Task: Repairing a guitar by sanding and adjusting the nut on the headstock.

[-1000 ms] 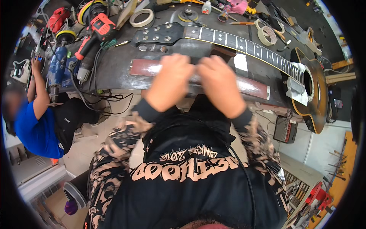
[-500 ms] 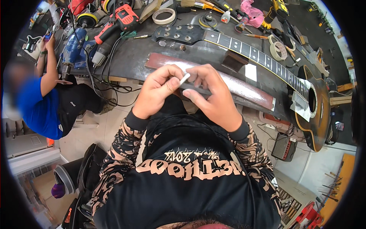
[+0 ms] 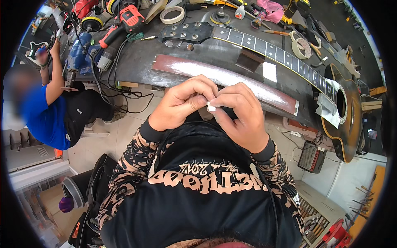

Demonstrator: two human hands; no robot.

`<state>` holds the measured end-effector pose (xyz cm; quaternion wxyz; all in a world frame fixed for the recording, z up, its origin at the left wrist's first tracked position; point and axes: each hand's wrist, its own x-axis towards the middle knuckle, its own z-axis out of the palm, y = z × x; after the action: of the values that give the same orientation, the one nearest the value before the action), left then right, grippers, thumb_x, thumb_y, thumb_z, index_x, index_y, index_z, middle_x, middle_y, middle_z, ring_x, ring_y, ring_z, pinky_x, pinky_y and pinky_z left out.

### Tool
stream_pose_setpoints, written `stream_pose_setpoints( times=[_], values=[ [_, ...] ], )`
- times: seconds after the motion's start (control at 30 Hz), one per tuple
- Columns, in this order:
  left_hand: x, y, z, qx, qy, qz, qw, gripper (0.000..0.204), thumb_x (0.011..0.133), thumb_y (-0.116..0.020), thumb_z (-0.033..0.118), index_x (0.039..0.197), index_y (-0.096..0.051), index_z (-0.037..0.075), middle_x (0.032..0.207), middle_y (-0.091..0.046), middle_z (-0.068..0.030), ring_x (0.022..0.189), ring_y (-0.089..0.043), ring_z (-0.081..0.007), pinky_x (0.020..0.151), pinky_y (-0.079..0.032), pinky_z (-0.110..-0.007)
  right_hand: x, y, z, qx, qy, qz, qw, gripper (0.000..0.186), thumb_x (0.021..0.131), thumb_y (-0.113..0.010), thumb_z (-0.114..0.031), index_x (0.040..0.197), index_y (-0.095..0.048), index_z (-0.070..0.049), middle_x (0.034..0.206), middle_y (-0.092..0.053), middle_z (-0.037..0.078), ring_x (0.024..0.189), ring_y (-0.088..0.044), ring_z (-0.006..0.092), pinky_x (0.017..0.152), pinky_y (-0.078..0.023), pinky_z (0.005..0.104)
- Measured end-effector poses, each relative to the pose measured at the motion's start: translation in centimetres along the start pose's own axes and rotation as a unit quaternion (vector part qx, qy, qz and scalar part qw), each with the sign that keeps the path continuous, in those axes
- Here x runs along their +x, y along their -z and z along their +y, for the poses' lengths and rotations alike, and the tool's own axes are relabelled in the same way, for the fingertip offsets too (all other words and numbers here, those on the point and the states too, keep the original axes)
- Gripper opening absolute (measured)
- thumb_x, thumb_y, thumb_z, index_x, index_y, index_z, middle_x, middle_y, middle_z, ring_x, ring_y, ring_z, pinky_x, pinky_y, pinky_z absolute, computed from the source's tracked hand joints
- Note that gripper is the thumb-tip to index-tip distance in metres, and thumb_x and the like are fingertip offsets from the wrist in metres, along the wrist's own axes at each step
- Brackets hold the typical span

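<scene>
My left hand (image 3: 184,101) and my right hand (image 3: 245,113) meet in front of my chest with fingers curled in. Between their fingertips they pinch a small white piece (image 3: 211,107), mostly covered by the fingers. Just past the hands, a long reddish-brown bar (image 3: 231,82) with whitish dust lies along the bench edge. Behind it rests an acoustic guitar, its dark fretted neck (image 3: 264,50) reaching to the headstock (image 3: 186,32) and its sunburst body (image 3: 351,124) at the right. A dark brown block (image 3: 249,60) and a white strip (image 3: 270,72) sit beside the neck.
On the bench's left side are a red power tool (image 3: 131,18), a blue drill (image 3: 79,51) and loose cables. Tape rolls (image 3: 172,15) and a pink cloth (image 3: 269,10) lie at the back. A co-worker in a blue shirt (image 3: 39,118) crouches at the left.
My hands have closed together and come slightly lower and nearer my body. The white piece has turned and now sits between both hands' fingertips. The view has shifted slightly.
</scene>
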<state>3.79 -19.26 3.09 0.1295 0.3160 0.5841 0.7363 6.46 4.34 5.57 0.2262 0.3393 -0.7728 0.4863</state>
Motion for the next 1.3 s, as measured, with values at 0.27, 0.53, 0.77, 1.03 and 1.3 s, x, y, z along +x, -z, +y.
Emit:
stream_pose_setpoints(
  times=[0.27,0.53,0.77,1.03,1.3],
  values=[
    [-0.3,-1.6,0.1,0.0,0.027,0.049,0.998,0.021,0.108,-0.082,0.001,0.128,-0.077,0.0,0.128,-0.073,-0.0116,0.108,-0.071,-0.0185,0.09,-0.058,-0.033,-0.6,0.8,-0.3,0.013,-0.02,0.021,0.999,0.035,0.088,-0.09,0.002,0.116,-0.074,-0.009,0.107,-0.076,0.01,0.092,-0.074,0.0322,0.081,-0.057,0.0427],
    [0.6,-3.0,2.6,0.252,-0.126,0.089,0.955,0.025,0.094,-0.088,-0.005,0.118,-0.082,0.0,0.11,-0.076,-0.0099,0.093,-0.073,-0.0164,0.077,-0.058,-0.032,-2.5,2.1,-0.3,0.072,-0.092,0.056,0.992,0.025,0.095,-0.088,0.0,0.114,-0.073,-0.005,0.103,-0.075,0.011,0.089,-0.07,0.0249,0.081,-0.056,0.0385],
    [1.2,-3.6,2.9,0.272,-0.185,0.052,0.943,0.033,0.09,-0.094,-0.004,0.12,-0.08,-0.002,0.108,-0.075,-0.0153,0.09,-0.069,-0.0249,0.078,-0.053,-0.039,-4.4,0.9,-0.3,0.424,-0.302,0.01,0.854,0.014,0.117,-0.073,-0.013,0.124,-0.072,0.0,0.115,-0.073,0.003,0.102,-0.064,0.0104,0.09,-0.053,0.0321],
    [1.6,-4.2,3.0,0.29,-0.206,0.043,0.934,0.039,0.087,-0.097,-0.001,0.122,-0.081,0.005,0.107,-0.077,-0.0109,0.089,-0.073,-0.0297,0.079,-0.058,-0.041,-5.1,0.3,0.7,0.534,-0.346,-0.047,0.77,0.027,0.124,-0.065,-0.026,0.129,-0.072,-0.001,0.114,-0.072,0.001,0.101,-0.063,0.0096,0.093,-0.053,0.0298],
    [1.2,-3.8,3.3,0.288,-0.188,0.035,0.938,0.034,0.089,-0.094,-0.006,0.12,-0.081,0.0,0.106,-0.077,-0.0139,0.089,-0.072,-0.0265,0.077,-0.056,-0.039,-4.9,0.7,0.6,0.434,-0.339,-0.004,0.834,0.023,0.123,-0.067,-0.021,0.127,-0.072,0.001,0.113,-0.075,0.002,0.1,-0.065,0.0094,0.092,-0.055,0.0292]
  ],
)
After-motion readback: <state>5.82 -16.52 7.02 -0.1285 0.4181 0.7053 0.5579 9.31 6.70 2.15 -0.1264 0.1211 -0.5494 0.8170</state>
